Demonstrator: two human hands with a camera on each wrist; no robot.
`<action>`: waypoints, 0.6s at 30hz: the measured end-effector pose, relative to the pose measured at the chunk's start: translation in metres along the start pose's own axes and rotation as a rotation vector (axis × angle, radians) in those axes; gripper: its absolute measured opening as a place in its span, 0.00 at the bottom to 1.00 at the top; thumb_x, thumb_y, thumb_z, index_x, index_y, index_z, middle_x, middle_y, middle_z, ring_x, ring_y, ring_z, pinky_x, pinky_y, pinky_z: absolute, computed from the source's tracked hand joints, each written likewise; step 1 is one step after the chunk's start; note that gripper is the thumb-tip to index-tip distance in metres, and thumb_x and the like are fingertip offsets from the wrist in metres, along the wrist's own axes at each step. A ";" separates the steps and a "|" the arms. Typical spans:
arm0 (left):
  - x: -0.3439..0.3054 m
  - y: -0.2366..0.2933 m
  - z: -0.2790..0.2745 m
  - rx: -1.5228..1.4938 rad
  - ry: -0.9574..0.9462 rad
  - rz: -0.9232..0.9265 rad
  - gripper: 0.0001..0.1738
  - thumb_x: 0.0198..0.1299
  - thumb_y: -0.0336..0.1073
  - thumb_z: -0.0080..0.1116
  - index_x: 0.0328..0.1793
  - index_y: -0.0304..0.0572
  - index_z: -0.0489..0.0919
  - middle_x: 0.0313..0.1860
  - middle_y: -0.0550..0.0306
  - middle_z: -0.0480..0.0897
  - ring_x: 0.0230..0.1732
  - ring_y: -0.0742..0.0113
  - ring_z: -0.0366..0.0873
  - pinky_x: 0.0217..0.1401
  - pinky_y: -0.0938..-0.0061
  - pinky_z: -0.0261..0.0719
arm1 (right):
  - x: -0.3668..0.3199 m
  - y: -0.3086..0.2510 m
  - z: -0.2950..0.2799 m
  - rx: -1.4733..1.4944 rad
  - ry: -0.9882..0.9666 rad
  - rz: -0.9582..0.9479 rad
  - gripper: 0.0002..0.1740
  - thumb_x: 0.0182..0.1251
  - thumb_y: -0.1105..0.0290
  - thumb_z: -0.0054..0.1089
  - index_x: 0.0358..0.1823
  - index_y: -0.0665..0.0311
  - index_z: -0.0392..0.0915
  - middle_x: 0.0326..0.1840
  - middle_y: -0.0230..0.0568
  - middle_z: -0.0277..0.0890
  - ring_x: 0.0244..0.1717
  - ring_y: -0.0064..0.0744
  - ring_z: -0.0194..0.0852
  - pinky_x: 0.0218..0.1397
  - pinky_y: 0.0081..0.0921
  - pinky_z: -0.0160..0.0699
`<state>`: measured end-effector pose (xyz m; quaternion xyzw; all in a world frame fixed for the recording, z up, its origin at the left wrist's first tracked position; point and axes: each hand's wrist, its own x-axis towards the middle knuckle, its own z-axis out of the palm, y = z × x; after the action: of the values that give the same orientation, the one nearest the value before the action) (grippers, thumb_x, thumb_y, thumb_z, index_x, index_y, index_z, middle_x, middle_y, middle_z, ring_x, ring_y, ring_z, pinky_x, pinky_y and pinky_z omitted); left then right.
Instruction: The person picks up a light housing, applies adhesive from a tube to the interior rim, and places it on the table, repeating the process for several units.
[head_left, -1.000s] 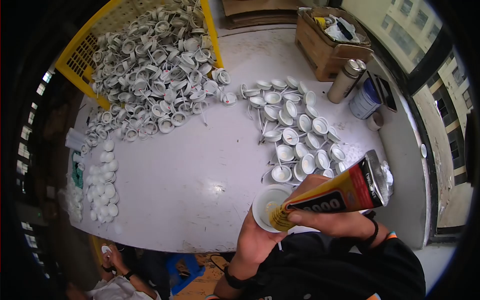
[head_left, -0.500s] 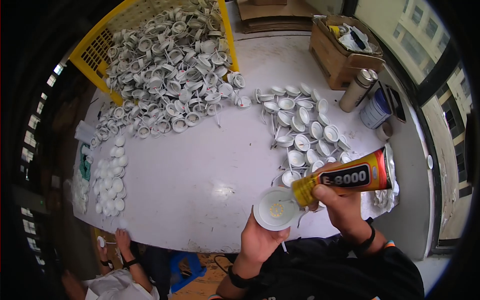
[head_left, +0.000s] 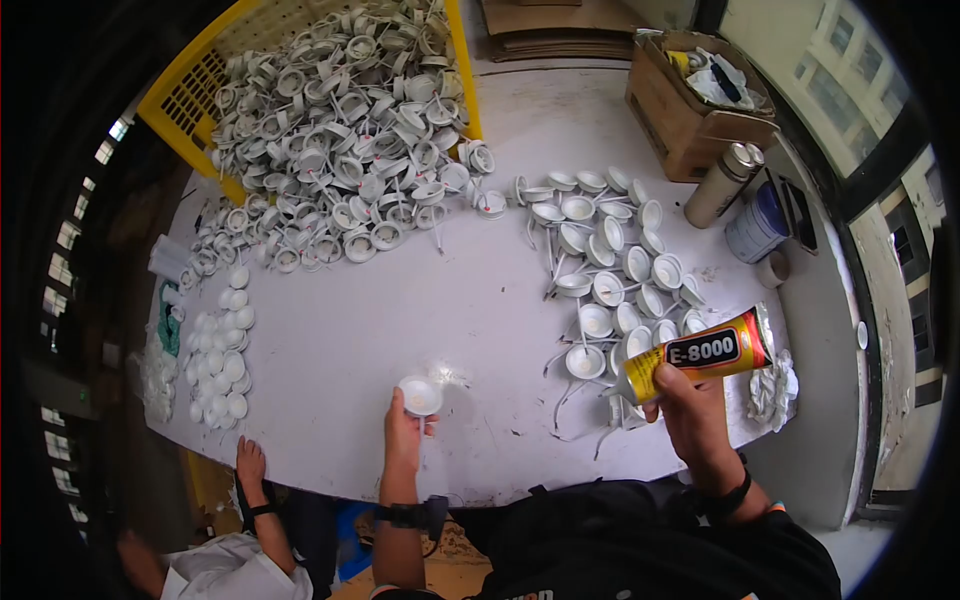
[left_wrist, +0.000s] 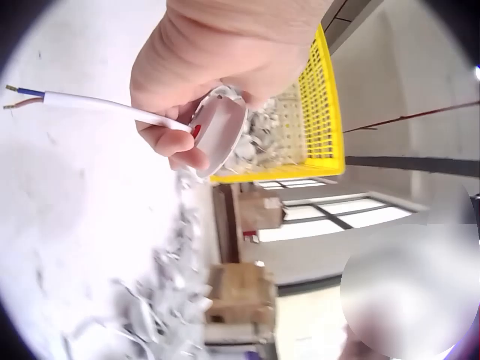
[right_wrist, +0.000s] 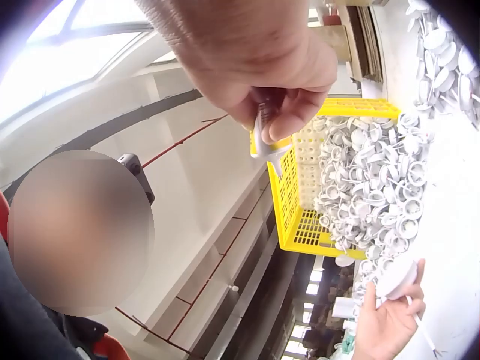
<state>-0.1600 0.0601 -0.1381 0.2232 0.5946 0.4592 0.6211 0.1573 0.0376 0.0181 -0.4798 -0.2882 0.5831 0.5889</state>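
Observation:
My left hand (head_left: 403,440) holds a white round downlight housing (head_left: 420,397) by its rim, face up over the middle of the table. In the left wrist view the housing's white cable (left_wrist: 105,105) sticks out past the fingers, with blue and brown wire ends bare at the tip. To the right, my right hand (head_left: 695,425) grips a yellow, black and red E-8000 glue tube (head_left: 700,352), its nozzle end pointing left. Only the tube's pale nozzle (right_wrist: 262,139) shows below my curled fingers in the right wrist view.
Rows of similar housings (head_left: 610,290) stand under and behind the tube. A yellow crate (head_left: 468,90) spills a heap of white fittings at the back left. White round covers (head_left: 215,370) lie at the left. A cardboard box (head_left: 685,120) and flask (head_left: 718,190) stand at right; another person's hand (head_left: 250,462) touches the table's front edge.
The glue tube was over the housing one second ago, then drew away to the right. My left hand has carried the housing leftward and away from the tube.

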 end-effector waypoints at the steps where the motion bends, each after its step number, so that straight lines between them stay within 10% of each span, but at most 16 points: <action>1: 0.015 -0.008 -0.020 0.075 0.077 -0.031 0.28 0.58 0.57 0.32 0.48 0.41 0.68 0.31 0.54 0.77 0.23 0.72 0.73 0.19 0.82 0.65 | 0.002 0.000 -0.002 0.008 0.023 0.007 0.12 0.52 0.69 0.56 0.36 0.67 0.67 0.26 0.38 0.71 0.19 0.25 0.70 0.18 0.18 0.69; 8: 0.088 -0.031 -0.112 0.316 0.395 -0.076 0.28 0.57 0.55 0.35 0.47 0.37 0.69 0.35 0.52 0.77 0.30 0.67 0.76 0.27 0.78 0.71 | 0.015 0.003 -0.015 0.018 0.069 0.027 0.12 0.51 0.71 0.57 0.35 0.67 0.66 0.26 0.38 0.70 0.19 0.25 0.70 0.17 0.18 0.69; 10: 0.114 -0.046 -0.134 0.556 0.783 0.286 0.27 0.58 0.52 0.37 0.48 0.34 0.69 0.41 0.49 0.74 0.40 0.62 0.73 0.39 0.72 0.71 | 0.019 0.003 -0.016 0.023 0.086 0.026 0.12 0.51 0.71 0.57 0.35 0.67 0.66 0.26 0.39 0.70 0.19 0.25 0.70 0.17 0.18 0.69; 13: 0.082 -0.002 -0.059 0.982 0.863 0.672 0.22 0.58 0.44 0.39 0.49 0.31 0.68 0.43 0.48 0.72 0.44 0.60 0.70 0.47 0.71 0.67 | 0.027 0.001 -0.021 0.020 0.106 0.027 0.12 0.52 0.70 0.57 0.35 0.67 0.66 0.26 0.39 0.70 0.18 0.25 0.69 0.17 0.18 0.69; 14: 0.090 -0.007 -0.035 0.651 0.652 0.785 0.17 0.58 0.38 0.41 0.48 0.33 0.69 0.40 0.52 0.73 0.39 0.65 0.70 0.44 0.74 0.67 | 0.029 0.000 -0.023 0.024 0.112 0.021 0.12 0.52 0.70 0.56 0.35 0.67 0.66 0.25 0.39 0.70 0.18 0.24 0.69 0.18 0.17 0.69; 18: 0.064 0.006 0.109 0.267 -0.180 0.038 0.18 0.57 0.44 0.44 0.43 0.36 0.73 0.32 0.56 0.76 0.31 0.73 0.73 0.30 0.83 0.70 | 0.039 0.000 -0.029 0.059 0.143 0.013 0.12 0.52 0.69 0.56 0.35 0.68 0.67 0.25 0.38 0.70 0.18 0.24 0.68 0.18 0.17 0.67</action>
<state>-0.0672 0.1460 -0.1466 0.3550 0.5879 0.3659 0.6281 0.1892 0.0687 -0.0018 -0.5044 -0.2249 0.5593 0.6182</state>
